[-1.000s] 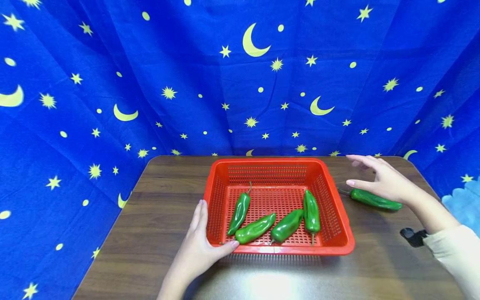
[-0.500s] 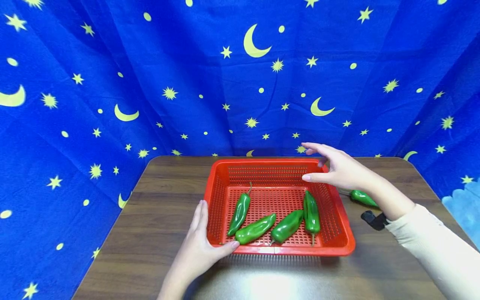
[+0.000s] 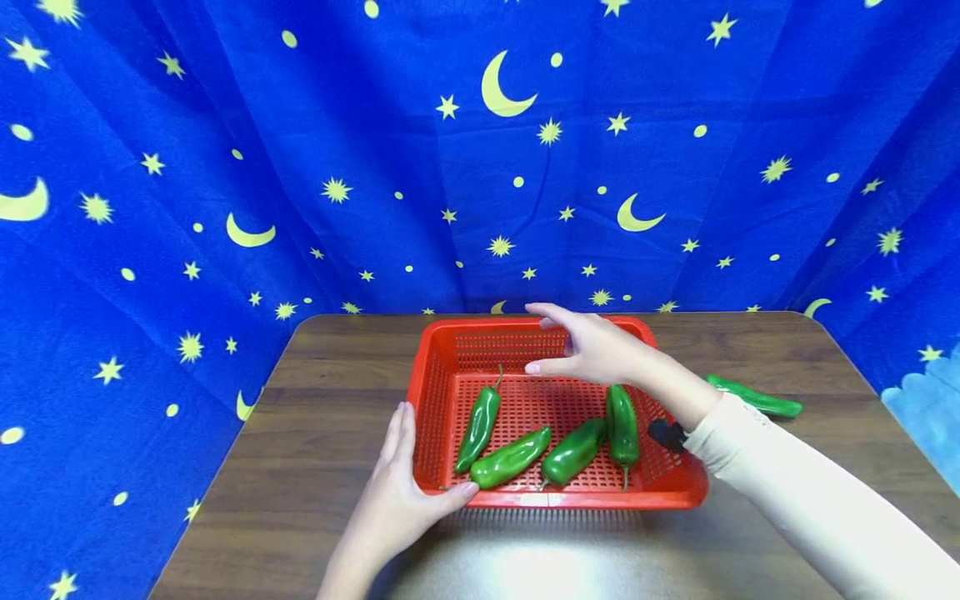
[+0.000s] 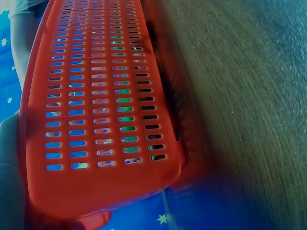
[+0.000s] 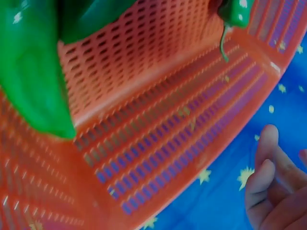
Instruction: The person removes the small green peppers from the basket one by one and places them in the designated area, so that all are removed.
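Observation:
My left hand (image 3: pixel 397 493) rests against the front-left corner of a red plastic basket (image 3: pixel 570 500). Its thumb lies on the front rim, and the straight fingers lie along the left side. Above the back of the basket hovers my right hand (image 3: pixel 603 350), fingers and thumb spread apart with nothing between them. Several green peppers lie on the basket floor, among them a left one (image 3: pixel 478 427) and a right one (image 3: pixel 622 425). In the right wrist view, a near pepper (image 5: pixel 31 72) looms at the left, and my fingertips (image 5: pixel 265 172) appear beyond the rim.
One more green pepper (image 3: pixel 757 398) lies on the wooden table (image 3: pixel 322 417) right of the basket, partly hidden by the right sleeve (image 3: pixel 795 475). A dark wrist device (image 3: pixel 666 435) sits under my right wrist. Blue star-patterned cloth (image 3: pixel 375 167) hangs behind and beside the table.
My right hand has moved left from above the pepper on the table to above the back of the basket, holding nothing. The left hand, basket and peppers have stayed put.

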`<control>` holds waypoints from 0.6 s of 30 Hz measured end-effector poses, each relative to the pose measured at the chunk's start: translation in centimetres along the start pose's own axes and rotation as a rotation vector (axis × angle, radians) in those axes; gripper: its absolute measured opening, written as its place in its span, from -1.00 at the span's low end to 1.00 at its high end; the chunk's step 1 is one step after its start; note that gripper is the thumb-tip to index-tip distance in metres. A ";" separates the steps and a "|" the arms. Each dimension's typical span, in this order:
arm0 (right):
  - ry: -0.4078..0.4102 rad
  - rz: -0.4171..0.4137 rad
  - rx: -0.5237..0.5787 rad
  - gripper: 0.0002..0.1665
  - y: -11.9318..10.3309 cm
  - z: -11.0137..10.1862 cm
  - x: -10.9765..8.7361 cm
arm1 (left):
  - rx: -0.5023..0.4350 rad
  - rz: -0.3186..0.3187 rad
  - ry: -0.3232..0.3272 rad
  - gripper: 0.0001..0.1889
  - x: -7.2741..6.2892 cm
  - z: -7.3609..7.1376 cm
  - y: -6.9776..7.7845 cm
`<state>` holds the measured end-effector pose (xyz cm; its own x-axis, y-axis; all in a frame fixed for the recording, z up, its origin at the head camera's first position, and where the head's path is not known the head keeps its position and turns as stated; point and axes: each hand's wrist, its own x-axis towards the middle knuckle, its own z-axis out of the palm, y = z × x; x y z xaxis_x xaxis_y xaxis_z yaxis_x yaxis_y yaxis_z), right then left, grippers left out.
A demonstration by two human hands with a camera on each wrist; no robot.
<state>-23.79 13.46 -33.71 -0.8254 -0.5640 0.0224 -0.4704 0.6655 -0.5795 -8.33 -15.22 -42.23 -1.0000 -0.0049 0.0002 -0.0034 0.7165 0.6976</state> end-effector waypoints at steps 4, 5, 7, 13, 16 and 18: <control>-0.039 0.051 -0.072 0.08 -1.1 1.6 0.7 | -0.007 -0.012 -0.003 0.41 0.0 0.1 0.0; -0.050 0.059 -0.089 0.09 -1.4 2.0 0.9 | -0.009 -0.014 -0.004 0.40 0.0 0.1 0.0; -0.075 0.084 -0.115 0.12 -1.9 2.8 1.1 | -0.014 -0.019 -0.003 0.40 0.0 0.1 0.0; -0.165 0.107 -0.187 0.22 -2.8 5.2 1.6 | -0.009 -0.023 -0.012 0.39 0.1 0.1 -0.1; -0.214 0.114 -0.217 0.24 -2.8 6.3 1.8 | -0.008 -0.031 -0.020 0.40 0.1 0.1 0.0; -0.241 0.123 -0.225 0.25 -2.8 6.9 1.9 | -0.012 -0.040 -0.021 0.40 0.1 0.1 0.0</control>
<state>-21.86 7.13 -37.63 -0.7959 -0.5539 -0.2447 -0.4509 0.8118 -0.3710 -8.45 -15.20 -42.30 -0.9989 -0.0181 -0.0427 -0.0430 0.7073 0.7056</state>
